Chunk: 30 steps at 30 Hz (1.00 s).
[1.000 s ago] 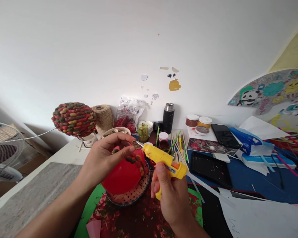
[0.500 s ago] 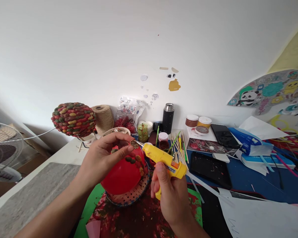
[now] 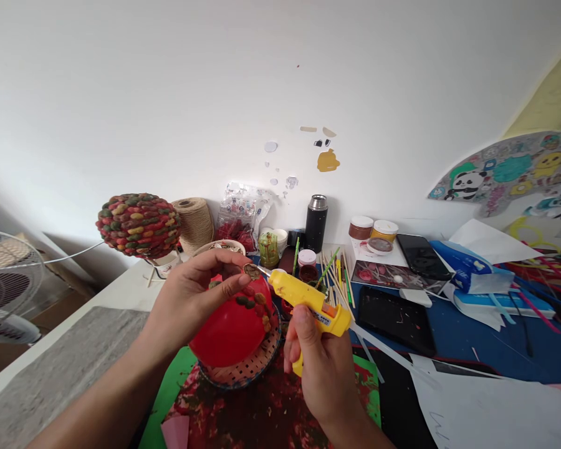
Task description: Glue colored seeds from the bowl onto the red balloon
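My left hand (image 3: 203, 284) pinches a small brown nut shell (image 3: 251, 271) between thumb and fingers, its hollow side toward me. In my right hand (image 3: 320, 349) is a yellow hot glue gun (image 3: 303, 293), gripped round the handle. Its metal nozzle points left and reaches the edge of the shell; whether they touch is hard to tell. Below my left hand a red balloon (image 3: 229, 330) rests in a woven basket (image 3: 262, 365). Several painted shells in green, red and ochre (image 3: 257, 302) cling to the balloon's upper right side.
A ball-shaped lampshade of coloured shells (image 3: 138, 224) stands at the left, beside a twine spool (image 3: 194, 224) and a fan (image 3: 9, 287). Along the wall are a bag of red shells (image 3: 238, 234), paint jars and a black flask (image 3: 316, 224). A black tray (image 3: 397, 321) lies right.
Both hands hold almost the same pose. The glue gun's nozzle has shifted very slightly against the shell, which is turned a little more toward me.
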Each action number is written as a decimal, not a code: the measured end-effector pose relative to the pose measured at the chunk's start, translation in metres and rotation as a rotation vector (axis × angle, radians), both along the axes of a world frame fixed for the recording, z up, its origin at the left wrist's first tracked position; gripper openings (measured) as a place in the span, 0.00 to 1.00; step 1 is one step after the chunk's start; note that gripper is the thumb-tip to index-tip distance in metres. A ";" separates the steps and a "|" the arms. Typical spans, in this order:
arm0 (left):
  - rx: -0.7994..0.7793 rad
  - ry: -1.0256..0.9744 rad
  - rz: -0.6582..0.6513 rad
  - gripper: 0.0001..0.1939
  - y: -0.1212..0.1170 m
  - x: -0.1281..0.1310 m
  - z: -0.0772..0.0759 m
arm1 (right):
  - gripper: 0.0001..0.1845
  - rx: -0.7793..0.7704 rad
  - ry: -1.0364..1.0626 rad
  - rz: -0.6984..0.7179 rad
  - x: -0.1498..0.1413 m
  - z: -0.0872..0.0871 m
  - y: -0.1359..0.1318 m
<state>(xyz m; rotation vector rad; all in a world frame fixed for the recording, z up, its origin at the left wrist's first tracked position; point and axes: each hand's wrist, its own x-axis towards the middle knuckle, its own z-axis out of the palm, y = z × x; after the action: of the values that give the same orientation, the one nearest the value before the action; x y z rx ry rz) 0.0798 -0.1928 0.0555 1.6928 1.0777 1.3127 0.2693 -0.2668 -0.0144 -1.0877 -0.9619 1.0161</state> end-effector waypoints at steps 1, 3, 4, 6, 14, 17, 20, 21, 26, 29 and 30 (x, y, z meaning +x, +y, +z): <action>-0.002 -0.006 -0.006 0.13 0.000 0.000 0.000 | 0.46 -0.002 -0.001 0.002 0.000 0.000 0.000; 0.000 -0.011 -0.011 0.13 0.000 0.001 0.001 | 0.46 -0.005 -0.001 0.001 0.000 0.001 -0.001; 0.003 -0.011 -0.010 0.13 0.000 0.001 0.002 | 0.46 -0.007 -0.002 0.002 0.000 0.001 -0.001; 0.007 -0.016 -0.002 0.13 0.000 0.001 0.003 | 0.46 -0.005 -0.008 0.003 0.000 0.003 -0.001; -0.030 -0.058 -0.013 0.18 0.000 0.000 0.003 | 0.47 0.005 -0.029 0.000 0.000 0.006 0.001; -0.027 -0.074 -0.021 0.18 0.001 -0.001 0.001 | 0.47 0.009 -0.024 0.001 0.000 0.005 0.000; -0.030 -0.083 -0.028 0.17 0.002 -0.001 0.001 | 0.46 0.014 -0.026 0.000 0.000 0.004 0.000; -0.031 -0.087 -0.026 0.17 0.001 -0.001 0.001 | 0.46 0.015 -0.026 0.000 0.001 0.004 0.000; -0.009 -0.087 0.013 0.17 -0.001 0.000 0.004 | 0.46 0.012 -0.034 0.005 0.001 0.004 0.000; -0.008 -0.093 0.012 0.17 -0.001 -0.001 0.006 | 0.46 0.017 -0.033 0.001 0.001 0.003 0.000; -0.008 -0.097 0.013 0.18 -0.001 -0.001 0.006 | 0.45 0.020 -0.030 -0.001 0.001 0.003 0.000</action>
<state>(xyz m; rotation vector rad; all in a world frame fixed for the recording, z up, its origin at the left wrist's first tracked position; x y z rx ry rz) 0.0790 -0.1941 0.0614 1.6019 1.0382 1.3826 0.2702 -0.2669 -0.0113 -1.0900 -0.9938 0.9900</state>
